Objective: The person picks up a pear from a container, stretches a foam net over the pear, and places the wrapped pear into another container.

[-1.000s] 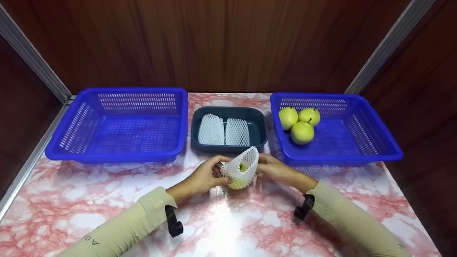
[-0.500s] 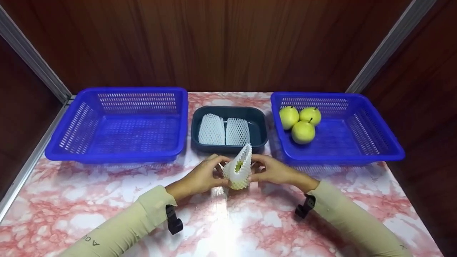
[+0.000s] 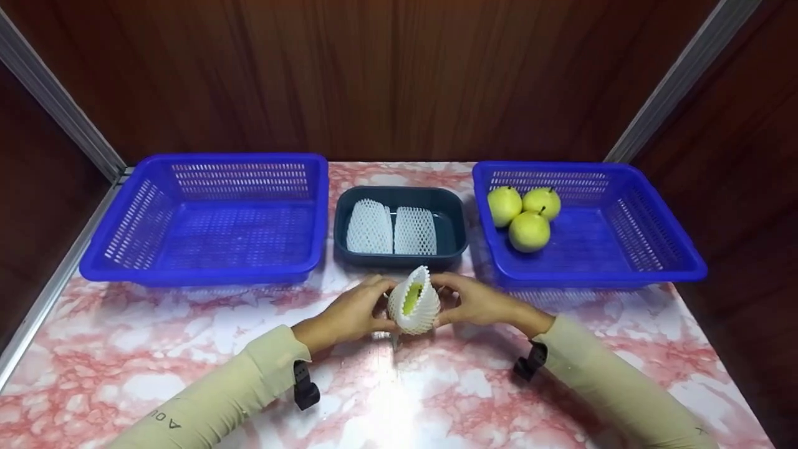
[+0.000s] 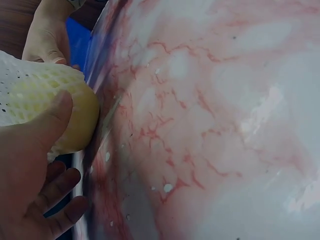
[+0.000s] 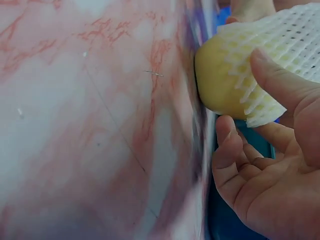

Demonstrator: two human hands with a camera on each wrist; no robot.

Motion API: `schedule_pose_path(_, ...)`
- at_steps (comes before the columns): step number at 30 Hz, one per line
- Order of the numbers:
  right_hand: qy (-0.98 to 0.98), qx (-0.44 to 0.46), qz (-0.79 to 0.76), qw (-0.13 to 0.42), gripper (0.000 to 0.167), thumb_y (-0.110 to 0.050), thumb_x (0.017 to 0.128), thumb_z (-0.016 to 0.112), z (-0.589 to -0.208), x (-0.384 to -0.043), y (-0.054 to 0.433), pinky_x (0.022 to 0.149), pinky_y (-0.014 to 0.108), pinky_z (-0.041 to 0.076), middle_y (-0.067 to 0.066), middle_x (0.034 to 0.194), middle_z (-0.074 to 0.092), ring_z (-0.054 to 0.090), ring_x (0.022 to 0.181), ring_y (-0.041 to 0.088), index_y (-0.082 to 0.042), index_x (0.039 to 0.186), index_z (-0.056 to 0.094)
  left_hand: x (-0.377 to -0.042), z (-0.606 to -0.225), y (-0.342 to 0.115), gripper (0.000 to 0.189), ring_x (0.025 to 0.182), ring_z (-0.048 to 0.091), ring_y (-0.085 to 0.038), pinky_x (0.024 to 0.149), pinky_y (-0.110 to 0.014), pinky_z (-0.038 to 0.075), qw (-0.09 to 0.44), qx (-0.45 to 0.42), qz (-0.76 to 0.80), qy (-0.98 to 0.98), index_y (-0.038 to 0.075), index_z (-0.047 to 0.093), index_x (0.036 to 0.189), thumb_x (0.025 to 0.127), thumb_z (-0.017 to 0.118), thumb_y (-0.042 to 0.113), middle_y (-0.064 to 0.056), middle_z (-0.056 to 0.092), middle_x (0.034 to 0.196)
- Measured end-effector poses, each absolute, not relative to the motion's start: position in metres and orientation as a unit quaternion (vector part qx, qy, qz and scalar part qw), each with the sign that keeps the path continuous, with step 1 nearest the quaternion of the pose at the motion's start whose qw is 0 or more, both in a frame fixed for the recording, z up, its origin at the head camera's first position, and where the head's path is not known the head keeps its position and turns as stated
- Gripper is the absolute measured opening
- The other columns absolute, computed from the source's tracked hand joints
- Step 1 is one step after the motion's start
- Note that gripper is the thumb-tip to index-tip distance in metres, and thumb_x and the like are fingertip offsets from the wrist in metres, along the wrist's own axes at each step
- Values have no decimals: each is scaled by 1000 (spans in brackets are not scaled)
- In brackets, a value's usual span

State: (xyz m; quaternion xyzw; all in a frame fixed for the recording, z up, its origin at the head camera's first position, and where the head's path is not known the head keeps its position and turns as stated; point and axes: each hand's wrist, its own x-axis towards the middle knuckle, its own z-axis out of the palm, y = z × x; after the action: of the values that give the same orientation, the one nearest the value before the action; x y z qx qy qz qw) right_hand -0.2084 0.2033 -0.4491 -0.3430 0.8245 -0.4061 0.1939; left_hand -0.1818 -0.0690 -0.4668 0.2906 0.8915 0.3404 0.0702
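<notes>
A yellow-green pear (image 3: 411, 298) stands on the table, partly covered by a white foam net sleeve (image 3: 425, 313). The sleeve's pointed opening faces up, and the pear's top shows through it. My left hand (image 3: 353, 313) grips the sleeved pear from the left, its thumb (image 4: 57, 117) on the netting. From the right, my right hand (image 3: 479, 303) holds it with the thumb (image 5: 272, 70) pressed on the mesh. Both wrist views show the bare lower end of the pear (image 5: 212, 75) sticking out of the sleeve. The other fingers lie partly behind the fruit.
Behind the hands, a dark tray (image 3: 452, 234) holds two flat foam net sleeves (image 3: 369, 227). A blue basket (image 3: 623, 274) with three pears (image 3: 528, 231) stands at right, another blue basket (image 3: 206, 274) at left. Wood-grain panels (image 3: 399, 81) enclose the marbled table (image 3: 206, 349).
The sleeve's opening has turned from facing right to facing up and has narrowed. The mesh now covers more of the pear's lower side. My right thumb has come round to the near side.
</notes>
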Motion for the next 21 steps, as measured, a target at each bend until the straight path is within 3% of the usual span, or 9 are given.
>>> schedule_pose_path(4,826,-348,-398,194,77,-14,82,85,-451,-209,204,106,53,47,19,136,60,57,121,35,2,147,48,-182,-470,-69,66,128,53,-30,111,-47,44,66,301,330,892,6,58,137,80,88,24,-8,60,131)
schedule_pose_path(9,829,-335,-395,209,78,-15,81,85,-452,-209,204,112,52,41,18,141,57,54,129,36,1,148,46,-181,-468,-69,70,127,53,-30,110,-48,44,71,303,322,894,7,56,140,80,87,24,-9,57,134)
schedule_pose_path(17,821,-380,-387,177,92,-22,81,88,-448,-207,207,100,50,51,16,138,55,56,118,31,-3,155,37,-177,-465,-69,105,134,48,-27,114,-47,40,66,307,343,885,10,35,156,72,91,37,-8,46,147)
schedule_pose_path(21,823,-371,-399,160,88,-26,81,88,-446,-206,205,90,49,57,14,134,55,55,115,30,-7,153,41,-177,-466,-67,98,131,51,-24,113,-45,42,44,324,375,867,11,39,155,75,91,31,-6,46,147)
